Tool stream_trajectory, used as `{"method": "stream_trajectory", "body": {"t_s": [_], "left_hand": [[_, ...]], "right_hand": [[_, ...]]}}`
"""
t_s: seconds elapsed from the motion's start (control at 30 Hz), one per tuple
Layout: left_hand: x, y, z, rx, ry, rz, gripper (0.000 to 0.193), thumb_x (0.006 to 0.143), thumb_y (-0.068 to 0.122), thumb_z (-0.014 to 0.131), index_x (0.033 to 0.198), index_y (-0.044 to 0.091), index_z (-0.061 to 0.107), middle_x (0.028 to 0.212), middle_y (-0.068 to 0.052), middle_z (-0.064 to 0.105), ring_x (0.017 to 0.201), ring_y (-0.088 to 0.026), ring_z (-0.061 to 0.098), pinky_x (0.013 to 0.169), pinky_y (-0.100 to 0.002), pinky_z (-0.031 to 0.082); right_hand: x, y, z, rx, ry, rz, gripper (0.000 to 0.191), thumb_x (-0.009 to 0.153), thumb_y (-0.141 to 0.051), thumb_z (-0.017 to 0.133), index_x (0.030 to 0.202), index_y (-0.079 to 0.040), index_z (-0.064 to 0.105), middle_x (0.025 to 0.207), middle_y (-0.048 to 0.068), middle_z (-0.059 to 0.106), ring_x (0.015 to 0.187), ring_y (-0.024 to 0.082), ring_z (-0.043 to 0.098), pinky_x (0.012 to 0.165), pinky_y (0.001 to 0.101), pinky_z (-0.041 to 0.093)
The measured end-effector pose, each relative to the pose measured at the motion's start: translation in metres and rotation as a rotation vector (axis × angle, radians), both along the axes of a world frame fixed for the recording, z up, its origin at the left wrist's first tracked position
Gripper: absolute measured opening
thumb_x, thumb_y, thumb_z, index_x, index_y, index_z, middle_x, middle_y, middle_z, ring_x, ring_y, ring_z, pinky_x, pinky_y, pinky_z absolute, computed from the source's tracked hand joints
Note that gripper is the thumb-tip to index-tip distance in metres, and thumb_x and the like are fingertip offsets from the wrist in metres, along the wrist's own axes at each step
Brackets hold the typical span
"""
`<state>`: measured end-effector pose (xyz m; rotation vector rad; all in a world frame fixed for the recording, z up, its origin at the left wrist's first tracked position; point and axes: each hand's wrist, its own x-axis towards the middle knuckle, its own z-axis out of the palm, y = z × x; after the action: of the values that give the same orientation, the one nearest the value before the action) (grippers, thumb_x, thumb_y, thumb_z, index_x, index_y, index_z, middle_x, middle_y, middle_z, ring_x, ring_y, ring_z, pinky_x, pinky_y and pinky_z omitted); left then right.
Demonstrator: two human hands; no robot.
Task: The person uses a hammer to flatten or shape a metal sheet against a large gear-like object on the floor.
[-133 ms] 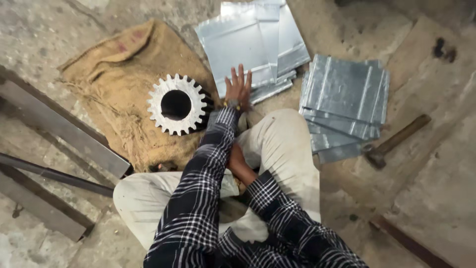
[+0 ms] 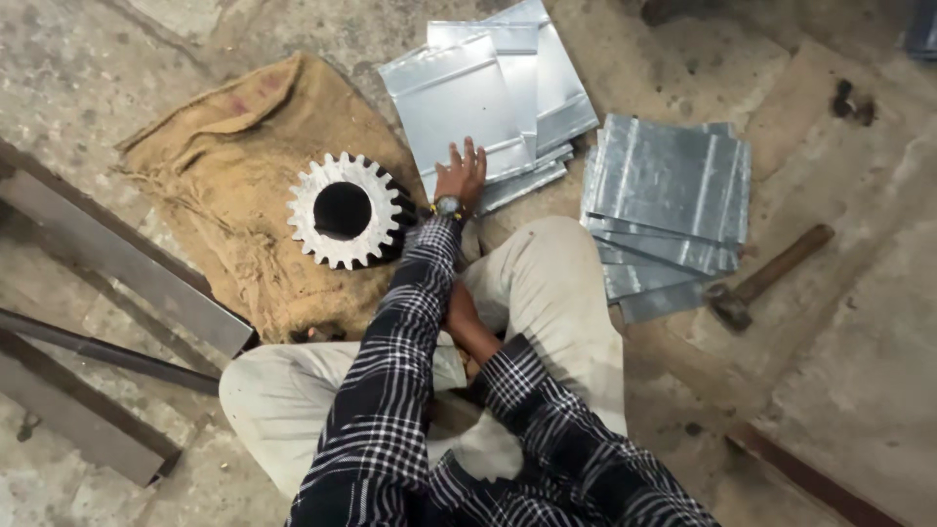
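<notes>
Head view: left hand (image 2: 461, 176) is pressing, fingers spread, on the sheet stack (image 2: 468, 102); the right hand's (image 2: 459, 312) grip cannot be told, being tucked under the sleeve. Raw sheet edges may be cutting the fingers, or the loosely fanned sheets sliding toward the gear (image 2: 344, 210).

Bare concrete floor (image 2: 859, 322) right of hammer (image 2: 766, 278): passable. Obstacles: gear (image 2: 344, 210), two sheet-metal stacks (image 2: 498, 98) (image 2: 669, 195), steel bars (image 2: 117, 259) left.

Left hand (image 2: 461, 178) reaches forward, fingers spread flat; right hand (image 2: 459, 314) tucked under the left forearm.
</notes>
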<state>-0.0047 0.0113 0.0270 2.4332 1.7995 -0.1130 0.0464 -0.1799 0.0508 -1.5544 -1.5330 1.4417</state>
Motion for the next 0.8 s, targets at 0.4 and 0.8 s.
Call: {"method": "stream_trajectory", "body": {"t_s": [0.4, 0.8], "left_hand": [[-0.097, 0.054, 0.164, 0.597, -0.765, 0.557, 0.024, 0.09, 0.014, 0.066, 0.112, 0.01, 0.074, 0.092, -0.022, 0.073, 0.09, -0.043, 0.069, 0.075, -0.051, 0.055], [-0.257, -0.19, 0.109, 0.461, -1.061, 1.149, 0.035, 0.091, 0.024, 0.066, 0.11, -0.004, 0.073, 0.098, -0.024, 0.075, 0.091, -0.034, 0.073, 0.081, -0.044, 0.056]], "right_hand": [[-0.008, 0.024, 0.029, -0.11, -0.352, 0.181, 0.097, 0.078, -0.03, 0.075, 0.155, -0.001, 0.022, 0.119, 0.031, 0.066, 0.11, 0.047, 0.065, 0.091, 0.05, 0.053], [-0.022, 0.035, 0.033, -0.159, -0.558, 0.251, 0.091, 0.082, -0.053, 0.081, 0.145, -0.006, 0.034, 0.116, 0.024, 0.07, 0.095, 0.035, 0.074, 0.082, 0.0442, 0.057]]}}
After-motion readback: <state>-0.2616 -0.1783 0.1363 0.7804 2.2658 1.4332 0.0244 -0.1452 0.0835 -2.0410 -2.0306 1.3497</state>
